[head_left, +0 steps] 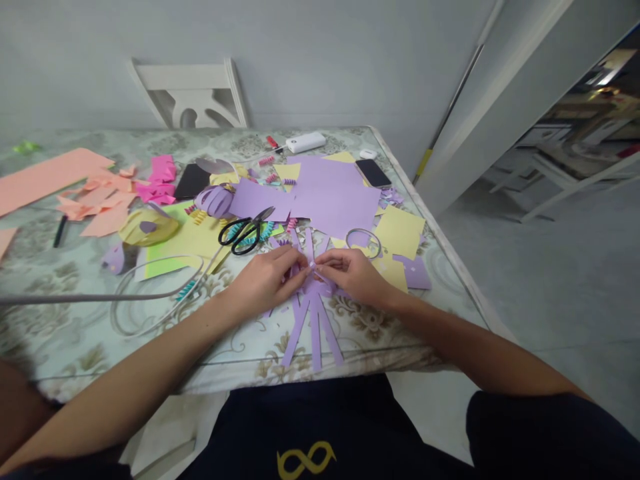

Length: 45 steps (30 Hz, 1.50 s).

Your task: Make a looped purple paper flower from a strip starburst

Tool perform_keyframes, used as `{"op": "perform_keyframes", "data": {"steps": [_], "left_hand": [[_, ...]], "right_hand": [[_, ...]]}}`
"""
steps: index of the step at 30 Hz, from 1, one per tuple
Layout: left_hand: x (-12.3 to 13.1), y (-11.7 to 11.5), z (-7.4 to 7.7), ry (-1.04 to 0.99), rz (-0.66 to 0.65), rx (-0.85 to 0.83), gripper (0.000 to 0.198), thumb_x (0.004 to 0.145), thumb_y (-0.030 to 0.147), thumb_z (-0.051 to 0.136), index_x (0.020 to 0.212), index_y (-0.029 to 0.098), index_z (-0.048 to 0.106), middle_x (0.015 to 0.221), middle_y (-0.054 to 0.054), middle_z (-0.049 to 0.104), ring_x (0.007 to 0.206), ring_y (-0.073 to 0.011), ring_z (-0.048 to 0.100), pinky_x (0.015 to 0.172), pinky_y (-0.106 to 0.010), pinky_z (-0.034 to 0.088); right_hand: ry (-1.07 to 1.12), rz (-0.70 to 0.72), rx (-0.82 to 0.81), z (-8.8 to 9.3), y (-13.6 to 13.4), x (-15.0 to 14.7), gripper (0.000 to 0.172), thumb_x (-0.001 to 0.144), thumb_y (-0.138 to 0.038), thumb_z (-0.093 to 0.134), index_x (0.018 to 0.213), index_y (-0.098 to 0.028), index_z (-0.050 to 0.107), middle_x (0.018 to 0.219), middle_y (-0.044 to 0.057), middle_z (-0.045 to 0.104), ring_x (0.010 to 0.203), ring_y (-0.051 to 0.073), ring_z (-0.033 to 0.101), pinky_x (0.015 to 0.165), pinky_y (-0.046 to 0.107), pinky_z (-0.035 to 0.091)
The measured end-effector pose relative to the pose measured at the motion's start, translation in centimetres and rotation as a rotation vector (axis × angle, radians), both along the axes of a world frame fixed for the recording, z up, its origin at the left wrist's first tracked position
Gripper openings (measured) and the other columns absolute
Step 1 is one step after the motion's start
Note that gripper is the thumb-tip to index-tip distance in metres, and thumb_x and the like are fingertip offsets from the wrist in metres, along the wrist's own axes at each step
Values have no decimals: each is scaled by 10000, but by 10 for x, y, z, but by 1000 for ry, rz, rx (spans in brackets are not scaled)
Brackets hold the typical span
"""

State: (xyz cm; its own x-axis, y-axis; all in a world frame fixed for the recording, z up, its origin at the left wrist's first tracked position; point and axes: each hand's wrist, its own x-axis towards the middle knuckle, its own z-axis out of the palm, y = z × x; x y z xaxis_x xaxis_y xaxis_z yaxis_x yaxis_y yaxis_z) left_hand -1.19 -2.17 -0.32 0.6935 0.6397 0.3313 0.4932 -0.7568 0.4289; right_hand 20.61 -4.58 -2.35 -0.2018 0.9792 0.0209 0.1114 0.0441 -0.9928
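Several purple paper strips [314,320] fan out in a star on the patterned tablecloth, near the table's front edge. My left hand [267,277] and my right hand [353,272] meet over the middle of the star. Both hands pinch the strips where they cross, fingers pressed together. Black-handled scissors [246,231] lie just beyond my left hand. Larger purple sheets [330,193] lie behind the star.
Yellow sheets [400,232], a tape ring [363,240], a purple paper lantern [215,199], pink and peach scraps [107,197], a yellow tape roll [149,228], two phones [373,173], a white power bank [305,142] and a grey cable [150,293] cover the table. A white chair back [193,93] stands behind.
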Motion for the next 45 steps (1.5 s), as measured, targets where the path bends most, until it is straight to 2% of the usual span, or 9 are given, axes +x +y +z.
{"op": "perform_keyframes", "data": {"steps": [13,18,22,27,30,33,36,40,45], "left_hand": [[0,0,-2,-20,-12,46,133,1014,238,544,959,163,638,836,-25,648,685,-130,575,674,-256,445],[0,3,-3,3,91,30,104,990,231,563,950,169,636,812,-15,651,682,-141,587,671,-264,441],[0,6,-4,113,180,3,239,1032,256,477,856,171,616,775,-37,650,698,-179,609,685,-302,450],[-1,8,-7,116,204,-26,236,992,194,481,1165,165,638,1002,-88,735,860,-223,691,788,-328,495],[0,6,-5,106,242,-78,400,992,203,485,1388,164,525,887,-53,722,727,-206,667,706,-315,470],[1,3,-2,-29,261,-219,554,1000,240,507,1525,165,348,806,-14,704,657,-189,636,658,-298,445],[2,3,-1,-269,205,-518,478,991,336,576,1417,179,429,813,-23,738,684,-185,670,660,-287,468],[1,8,2,-426,46,-875,289,931,435,690,1032,168,647,844,-61,767,732,-186,703,680,-284,493],[-1,12,10,-391,-7,-918,308,933,439,683,803,164,726,865,-66,770,855,-199,703,806,-310,515]], "right_hand": [[-58,49,47,-4,-1,1,156,835,-291,731,915,-161,763,889,72,808,810,199,772,788,332,613],[-31,51,18,-3,-2,0,145,834,-289,727,907,-168,757,853,71,805,795,205,779,767,335,616],[6,24,-27,-2,-1,0,134,815,-274,736,888,-162,742,830,67,800,777,205,784,771,342,623],[20,7,-33,-2,0,1,128,809,-277,741,868,-164,736,813,65,792,762,204,779,764,347,622],[20,5,-39,-3,0,1,140,805,-286,747,873,-163,739,812,68,788,757,206,775,761,351,617],[35,8,-42,-4,1,0,159,801,-300,753,883,-164,737,800,63,783,755,204,769,761,351,606],[62,22,-41,-2,1,1,161,795,-310,756,867,-168,733,793,54,774,749,195,754,749,339,591],[91,28,-66,5,0,2,159,785,-311,759,859,-174,725,767,34,754,699,169,698,683,308,550],[184,50,-138,12,-1,4,164,779,-315,759,841,-178,694,727,12,721,625,133,609,615,285,480]]}}
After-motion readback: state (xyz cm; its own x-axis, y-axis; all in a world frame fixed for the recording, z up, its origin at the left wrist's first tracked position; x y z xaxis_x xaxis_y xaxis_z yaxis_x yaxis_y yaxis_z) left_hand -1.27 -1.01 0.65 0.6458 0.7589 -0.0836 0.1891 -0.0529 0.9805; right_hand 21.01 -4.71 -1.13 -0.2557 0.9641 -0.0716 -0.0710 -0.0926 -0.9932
